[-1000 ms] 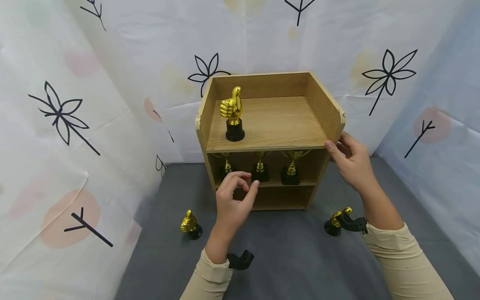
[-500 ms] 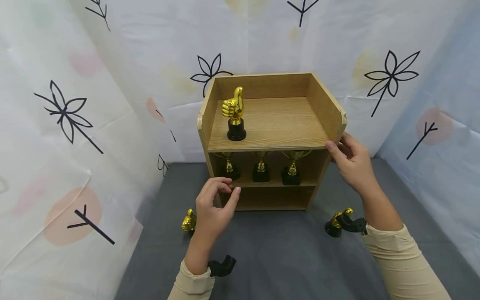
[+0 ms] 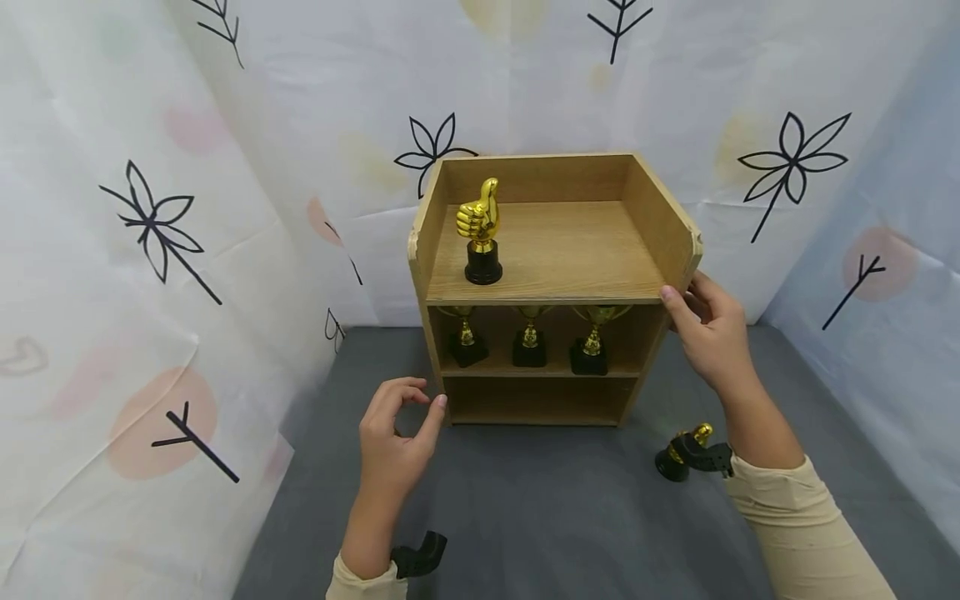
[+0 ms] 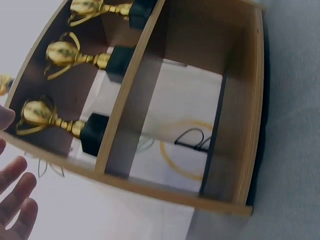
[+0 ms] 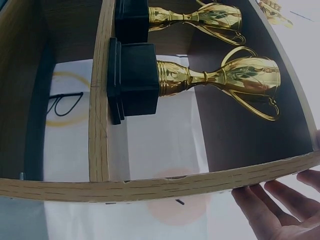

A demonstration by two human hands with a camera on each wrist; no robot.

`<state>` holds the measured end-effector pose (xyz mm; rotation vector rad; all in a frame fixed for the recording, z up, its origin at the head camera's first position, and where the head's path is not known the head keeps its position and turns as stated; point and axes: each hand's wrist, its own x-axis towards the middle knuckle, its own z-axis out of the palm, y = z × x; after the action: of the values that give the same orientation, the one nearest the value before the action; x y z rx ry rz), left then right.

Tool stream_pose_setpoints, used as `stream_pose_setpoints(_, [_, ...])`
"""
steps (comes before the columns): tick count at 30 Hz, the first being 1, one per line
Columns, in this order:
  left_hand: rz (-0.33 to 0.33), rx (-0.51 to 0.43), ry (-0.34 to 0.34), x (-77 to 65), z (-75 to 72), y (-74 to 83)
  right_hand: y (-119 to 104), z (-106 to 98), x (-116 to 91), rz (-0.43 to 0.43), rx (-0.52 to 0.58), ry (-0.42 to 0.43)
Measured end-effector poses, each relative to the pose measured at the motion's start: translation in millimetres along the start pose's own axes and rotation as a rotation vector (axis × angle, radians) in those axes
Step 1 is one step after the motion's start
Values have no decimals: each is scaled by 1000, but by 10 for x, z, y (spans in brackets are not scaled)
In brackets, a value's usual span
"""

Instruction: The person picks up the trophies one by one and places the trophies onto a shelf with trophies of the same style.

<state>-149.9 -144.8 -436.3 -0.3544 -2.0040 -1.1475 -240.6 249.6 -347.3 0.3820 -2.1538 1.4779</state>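
Now your left hand [image 3: 391, 454], empty and loosely curved, sits farther from the wooden shelf [image 3: 562, 246] on the bench [image 3: 525, 517], leaving three trophy cups [image 3: 529, 350] untouched mid-tier, your right hand [image 3: 708, 342] gripping the shelf's right side.

Inscriptions and marks: none legible.
Text, labels, brands, numbers, signs: none readable in head, left wrist or right wrist view.

shelf [image 3: 570, 246]: tan, wood-grained | trophies [image 3: 478, 221]: gold, black bases [image 3: 483, 265] | backdrop [image 3: 300, 100]: white, black-outlined flowers [image 3: 793, 162]
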Motion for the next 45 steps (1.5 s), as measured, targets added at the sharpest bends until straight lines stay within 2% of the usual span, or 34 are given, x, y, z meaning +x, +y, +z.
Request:
stream_pose_setpoints(8, [-50,76,12,-100,-182,-68,23,4,-14,2,-3,23])
stream_pose_setpoints(15, [-45,178,32,-209,-291,-169,16,13,-24,-3,-1,21])
stream_pose_setpoints(21, [-156,234,8,-319,-352,-241,14,31,-20,7,12,15])
stream_pose_setpoints(28, [-231,304,-19,-388,-376,-302,14,25,-15,6,21,28])
stream_pose_setpoints(39, [-334,333,-54,-495,-365,-362,-9,22,-21,9,23,28])
stream_pose_setpoints(45, [-358,353,-58,-530,-344,-399,-6,18,-16,7,17,32])
